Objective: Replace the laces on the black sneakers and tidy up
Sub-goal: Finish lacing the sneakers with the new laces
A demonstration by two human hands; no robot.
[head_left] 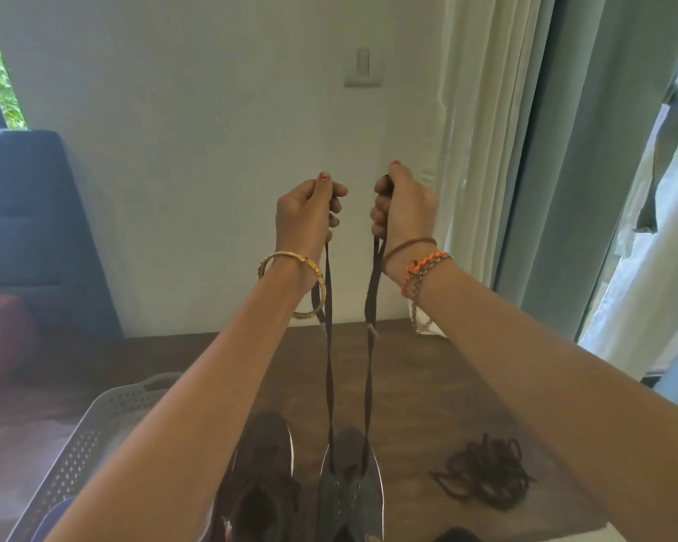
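The black sneakers stand side by side on the wooden table [427,369], the left sneaker [265,475] laced and the right sneaker [349,490] beside a white perforated tray [94,436]. From its front eyelets a dark lace [329,385] rises in two taut strands. The left hand [308,213] and right hand [402,209] each grip one strand in a closed fist, and a loose lace bundle [484,469] lies to the right.

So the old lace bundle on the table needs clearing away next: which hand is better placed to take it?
Probably the right hand. The tangled old laces lie on the wooden table right of the sneaker being laced, under the right forearm. The left hand would cross both raised lace ends. Both hands grip lace now.
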